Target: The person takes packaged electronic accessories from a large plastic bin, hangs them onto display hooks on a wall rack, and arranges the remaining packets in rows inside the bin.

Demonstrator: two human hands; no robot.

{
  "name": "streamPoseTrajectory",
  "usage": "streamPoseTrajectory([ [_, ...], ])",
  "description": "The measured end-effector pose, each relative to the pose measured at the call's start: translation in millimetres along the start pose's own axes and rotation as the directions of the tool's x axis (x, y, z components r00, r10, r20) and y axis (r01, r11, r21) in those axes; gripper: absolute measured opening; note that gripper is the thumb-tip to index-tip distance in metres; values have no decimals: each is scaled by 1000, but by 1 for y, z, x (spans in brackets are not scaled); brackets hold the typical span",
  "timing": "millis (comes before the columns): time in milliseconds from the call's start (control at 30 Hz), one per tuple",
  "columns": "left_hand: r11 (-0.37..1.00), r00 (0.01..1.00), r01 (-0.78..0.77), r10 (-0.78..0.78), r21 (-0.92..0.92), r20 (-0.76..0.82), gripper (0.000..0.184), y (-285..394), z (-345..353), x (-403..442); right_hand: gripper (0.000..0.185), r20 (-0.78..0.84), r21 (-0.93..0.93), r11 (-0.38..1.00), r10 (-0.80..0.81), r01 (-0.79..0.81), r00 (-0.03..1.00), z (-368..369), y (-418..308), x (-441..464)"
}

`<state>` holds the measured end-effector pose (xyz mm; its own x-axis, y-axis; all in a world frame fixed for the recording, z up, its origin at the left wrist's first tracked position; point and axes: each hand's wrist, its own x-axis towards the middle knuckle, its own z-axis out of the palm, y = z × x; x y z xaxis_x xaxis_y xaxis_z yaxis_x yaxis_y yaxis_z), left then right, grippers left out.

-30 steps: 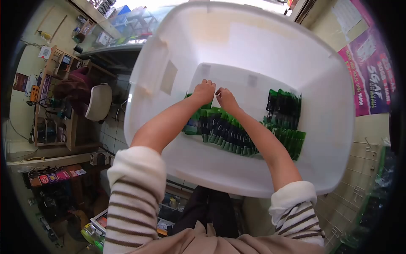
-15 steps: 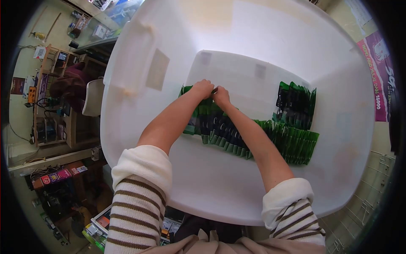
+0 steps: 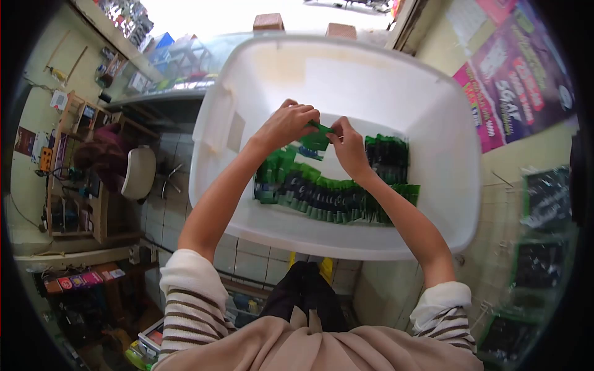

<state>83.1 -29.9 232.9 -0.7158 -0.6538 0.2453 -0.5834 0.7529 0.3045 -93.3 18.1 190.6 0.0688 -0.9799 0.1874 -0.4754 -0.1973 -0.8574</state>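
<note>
Where both hands (image 3: pixel 286 127) (image 3: pixel 351 148) pinch, a packet (image 3: pixel 317 138) (green) between them.

A purple-and-pink poster (image 3: pixel 516 80) hangs on the right wall. To the left, a person in maroon (image 3: pixel 106 154) is beside a pale chair (image 3: pixel 140 172) on the tiled floor (image 3: pixel 250 267), near wooden shelving (image 3: pixel 77 133). Two reddish blocks (image 3: pixel 268 23) lie beyond a glass case (image 3: pixel 179 68).
</note>
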Motion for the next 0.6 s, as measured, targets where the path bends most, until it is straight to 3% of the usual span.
streamPoseTrajectory([
  [67,980,991,67,-87,-189,-99,16,41,-31,8,15,-64,-20,998,-56,55,996,-44,-42,-10],
  [167,920,970,41,-130,-389,-206,15,104,-67,16,19,-158,-89,991,-113,100,981,-99,-97,-44],
  [233,907,964,-51,-63,-417,-257,13,137,-76,24,31,-330,-120,972,-232,203,915,-122,-123,-75],
  [267,810,960,-21,-147,-586,-238,13,157,-80,27,52,-259,-212,965,-205,152,944,-136,-134,-95],
  [300,679,956,8,-221,-734,-194,13,177,-84,31,52,-295,-242,960,-214,144,931,-146,-146,-112],
  [367,619,974,8,-184,-785,-135,14,213,-94,40,67,-293,-554,819,-359,148,886,-156,-163,-144],
  [400,530,972,-34,-178,-847,-150,15,229,-93,45,77,-268,-517,840,-338,161,902,-161,-166,-159],
  [433,434,972,-63,-176,-898,-154,16,244,-90,47,77,-298,-528,840,-322,126,898,-167,-169,-172],
  [500,415,992,-58,-75,-908,-97,20,273,-95,48,74,-362,-645,759,-405,88,839,-177,-174,-196],
  [533,286,998,53,-42,-957,43,22,291,-104,46,62,-421,-642,762,-443,85,792,-186,-179,-207],
  [567,160,984,174,9,-972,178,25,311,-113,45,62,-445,-649,759,-436,54,783,-195,-181,-222],
  [600,100,974,196,98,-976,205,30,332,-120,40,54,-535,-486,872,-346,55,771,-203,-182,-237],
])
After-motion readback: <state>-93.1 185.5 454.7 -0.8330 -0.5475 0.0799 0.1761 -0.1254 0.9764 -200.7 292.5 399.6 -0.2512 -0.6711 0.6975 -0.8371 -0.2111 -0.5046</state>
